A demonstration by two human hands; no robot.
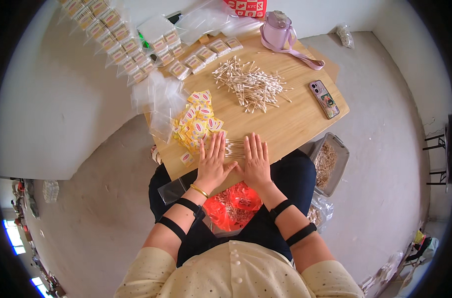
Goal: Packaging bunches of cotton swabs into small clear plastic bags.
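A neat row of cotton swabs (235, 148) lies side by side near the table's front edge. My left hand (213, 164) rests flat at the row's left end, and my right hand (256, 163) lies flat at its right end. Both hands have straight fingers pointing away from me, and the thumbs come close together below the row. A heap of small yellow and white paper cards (198, 121) is just beyond my left hand. Farther back, a loose pile of cotton swabs (250, 84) spreads over the wooden table (290, 121).
Filled swab packs (194, 63) line the table's back left, near clear plastic bags (161, 102). A lilac bottle (278, 32) with a strap and a phone (324, 100) sit to the right. Below are a red bag (221, 211) of swabs and a grey bin (341, 171).
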